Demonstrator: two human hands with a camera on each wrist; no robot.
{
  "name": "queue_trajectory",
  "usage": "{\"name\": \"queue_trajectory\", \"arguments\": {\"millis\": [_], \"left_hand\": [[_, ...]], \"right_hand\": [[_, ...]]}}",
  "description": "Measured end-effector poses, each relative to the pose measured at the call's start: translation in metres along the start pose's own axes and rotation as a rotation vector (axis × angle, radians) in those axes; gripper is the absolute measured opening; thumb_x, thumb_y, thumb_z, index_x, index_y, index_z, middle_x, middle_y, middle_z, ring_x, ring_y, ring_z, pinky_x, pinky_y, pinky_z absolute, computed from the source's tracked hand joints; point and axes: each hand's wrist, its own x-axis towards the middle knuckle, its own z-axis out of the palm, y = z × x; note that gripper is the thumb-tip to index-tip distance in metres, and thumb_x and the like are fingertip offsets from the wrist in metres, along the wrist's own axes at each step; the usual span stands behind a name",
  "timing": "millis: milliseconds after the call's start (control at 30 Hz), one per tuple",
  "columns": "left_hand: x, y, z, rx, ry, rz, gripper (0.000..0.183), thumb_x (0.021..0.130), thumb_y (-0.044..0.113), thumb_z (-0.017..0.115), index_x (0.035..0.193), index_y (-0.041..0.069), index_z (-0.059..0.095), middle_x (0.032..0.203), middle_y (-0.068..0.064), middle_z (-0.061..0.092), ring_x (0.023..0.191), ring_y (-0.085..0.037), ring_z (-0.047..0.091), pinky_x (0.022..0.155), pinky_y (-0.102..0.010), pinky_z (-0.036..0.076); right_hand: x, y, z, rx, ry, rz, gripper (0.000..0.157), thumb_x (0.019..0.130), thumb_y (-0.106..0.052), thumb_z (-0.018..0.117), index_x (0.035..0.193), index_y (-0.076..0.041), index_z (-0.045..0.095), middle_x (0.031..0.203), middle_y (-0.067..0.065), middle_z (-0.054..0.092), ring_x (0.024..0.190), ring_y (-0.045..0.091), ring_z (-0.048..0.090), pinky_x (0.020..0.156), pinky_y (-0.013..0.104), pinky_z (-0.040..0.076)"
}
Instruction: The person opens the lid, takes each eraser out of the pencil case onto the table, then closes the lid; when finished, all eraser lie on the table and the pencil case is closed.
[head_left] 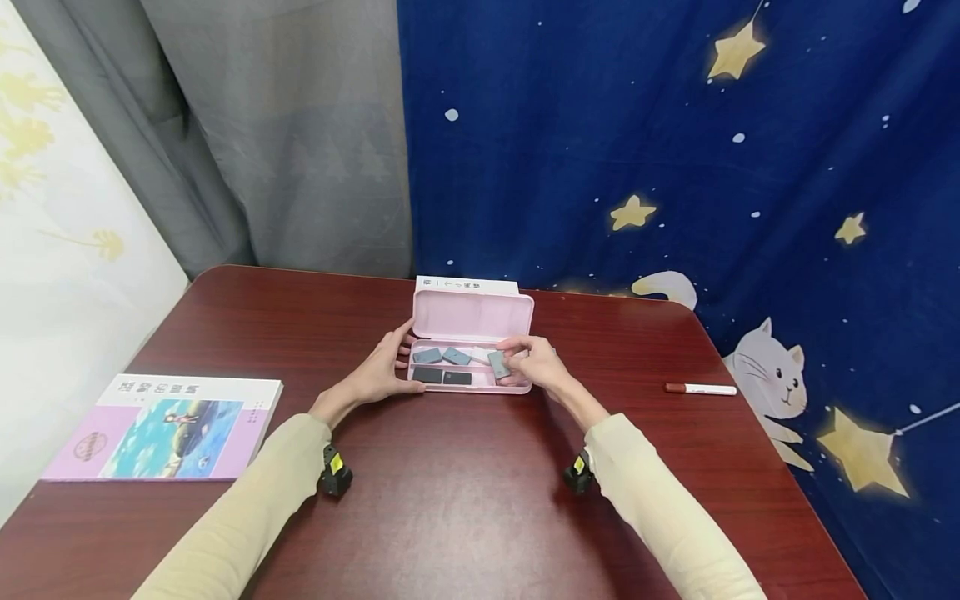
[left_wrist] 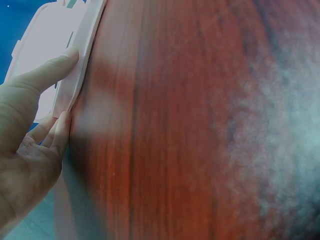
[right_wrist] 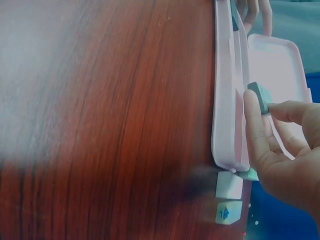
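A pink pencil case (head_left: pixel 471 388) lies with its lid (head_left: pixel 472 315) raised at the back of the table. My left hand (head_left: pixel 380 369) grips the case's left end, thumb along the front wall (left_wrist: pixel 75 85) and the other fingers round the end. Between thumb and fingers, my right hand (head_left: pixel 542 364) pinches a small grey rectangular block (right_wrist: pixel 262 97) over the case's right part. Inside lie grey-blue blocks (head_left: pixel 427 356) in the back row and dark blocks (head_left: pixel 427 375) in front. The right hand covers part of the case's right end in the head view.
Behind the lid stands a white box-like thing (head_left: pixel 465 284) with printed characters. Two small white blocks (right_wrist: pixel 229 185) sit just past the case's right end, one with a blue print. A book (head_left: pixel 180 429) lies at left, a red-capped marker (head_left: pixel 701 389) at right.
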Motion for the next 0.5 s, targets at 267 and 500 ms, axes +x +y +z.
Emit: {"name": "queue_trajectory", "arguments": {"millis": [267, 500], "left_hand": [[0.001, -0.001, 0.001, -0.018, -0.013, -0.016, 0.113, 0.067, 0.004, 0.087, 0.152, -0.002, 0.012, 0.129, -0.026, 0.038, 0.114, -0.037, 0.044, 0.093, -0.046, 0.049], [0.002, -0.003, 0.001, -0.014, -0.01, -0.011, 0.114, 0.068, 0.006, 0.088, 0.152, -0.001, 0.012, 0.128, -0.026, 0.038, 0.115, -0.038, 0.044, 0.093, -0.047, 0.048]], "right_hand": [[-0.006, 0.0, -0.017, 0.047, 0.043, 0.01, 0.029, 0.083, 0.012, 0.055, 0.111, 0.012, 0.062, 0.092, 0.016, 0.054, 0.066, 0.019, 0.06, 0.065, 0.039, 0.059], [-0.015, -0.005, -0.036, 0.041, 0.095, 0.089, 0.032, 0.087, 0.012, 0.055, 0.119, 0.015, 0.056, 0.095, 0.018, 0.055, 0.067, 0.02, 0.06, 0.072, 0.043, 0.058]]}}
